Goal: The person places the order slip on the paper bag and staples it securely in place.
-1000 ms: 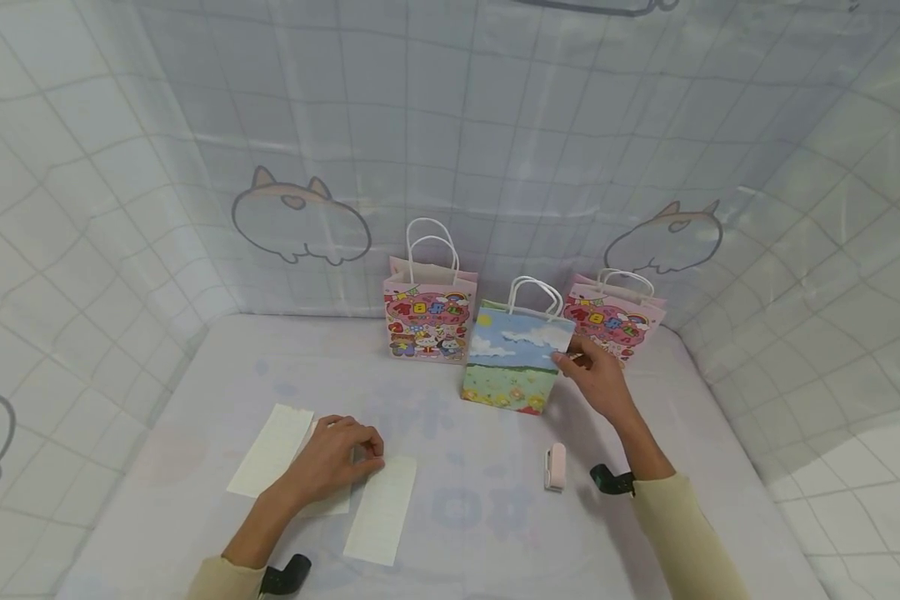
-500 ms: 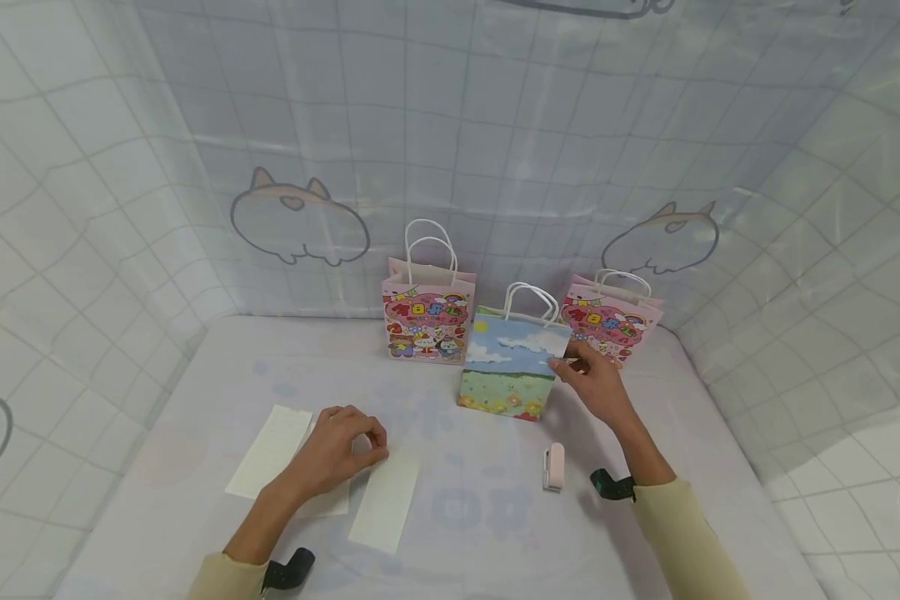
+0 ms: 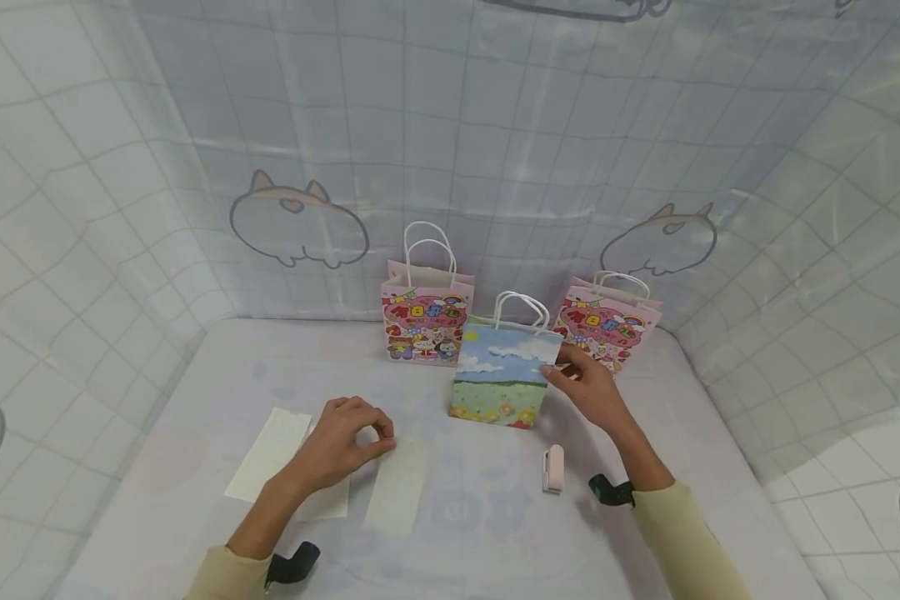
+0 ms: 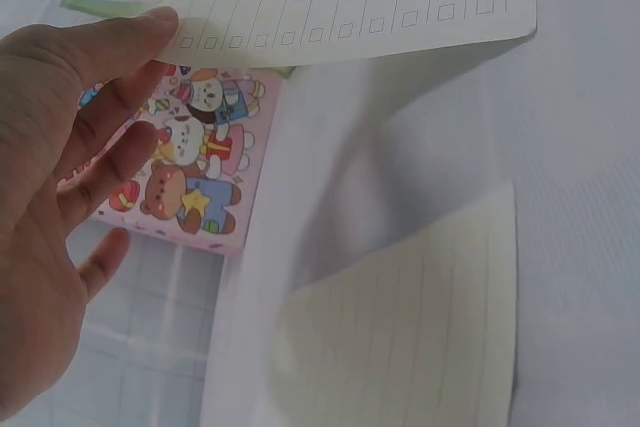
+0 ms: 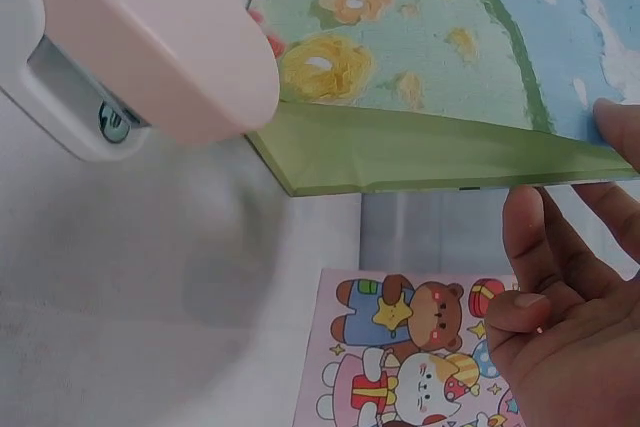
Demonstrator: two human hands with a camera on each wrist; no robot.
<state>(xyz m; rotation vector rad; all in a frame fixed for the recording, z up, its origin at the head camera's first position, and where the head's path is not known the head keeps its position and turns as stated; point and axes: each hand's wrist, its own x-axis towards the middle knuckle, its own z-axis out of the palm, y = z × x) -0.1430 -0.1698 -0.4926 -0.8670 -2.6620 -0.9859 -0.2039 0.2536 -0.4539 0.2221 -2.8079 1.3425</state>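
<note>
My left hand (image 3: 339,448) pinches the far end of a pale lined sheet of paper (image 3: 397,493). In the left wrist view the sheet, with a row of small boxes along one side, is raised above the table, thumb on its edge. More lined sheets (image 3: 270,457) lie on the table, partly covered by this hand and forearm. My right hand (image 3: 594,392) holds the right side of a blue-and-green paper gift bag (image 3: 504,371) with white handles. The right wrist view shows the thumb on the bag's printed face (image 5: 400,37) and the other fingers behind it.
Two pink cartoon paper bags stand by the back wall, one left (image 3: 426,327) and one right (image 3: 607,323) of the blue-and-green bag. A small pink stapler (image 3: 553,468) lies in front of that bag, near the right forearm. Patterned sheeting covers the walls.
The left hand has shifted a little right and away from me, bringing the pinched sheet up off the table. With the right hand, the blue-and-green bag has moved slightly left and nearer.
</note>
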